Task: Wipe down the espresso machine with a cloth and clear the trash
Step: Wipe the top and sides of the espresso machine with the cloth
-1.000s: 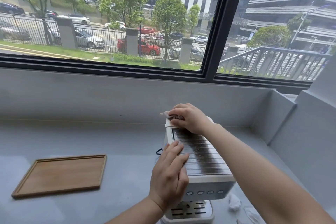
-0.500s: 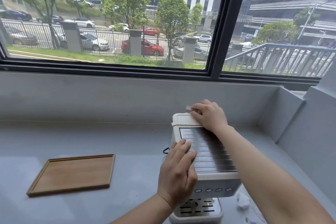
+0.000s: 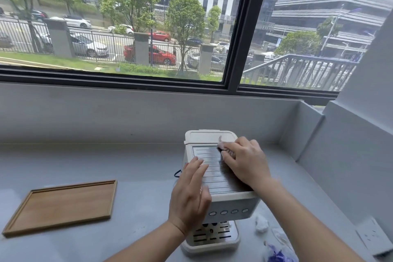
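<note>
Standing near the middle of the pale grey counter (image 3: pixel 63 161) below the window, the small cream plastic espresso machine (image 3: pixel 214 189) has a ribbed metal top plate, four round buttons along its front and a slotted drip tray at its base. The right hand (image 3: pixel 244 160) presses a crumpled pale cloth (image 3: pixel 222 145) onto the far right corner of that top, fingers curled over the wad so only a tuft shows. The left hand (image 3: pixel 191 193) lies open and flat on the machine's near left edge, gripping nothing, seemingly steadying it.

To wipe well, the person should probably keep that bracing palm firm and draw the cloth along the ribs rather than across them, so the grooves get cleared, then move on to the front panel and tray.

Right of the machine, scraps of white crumpled paper (image 3: pixel 261 224) and a purple wrapper (image 3: pixel 276 254) lie on the counter, likely the trash to clear. A shallow rectangular wooden tray (image 3: pixel 61 204) sits well apart on the left.
</note>
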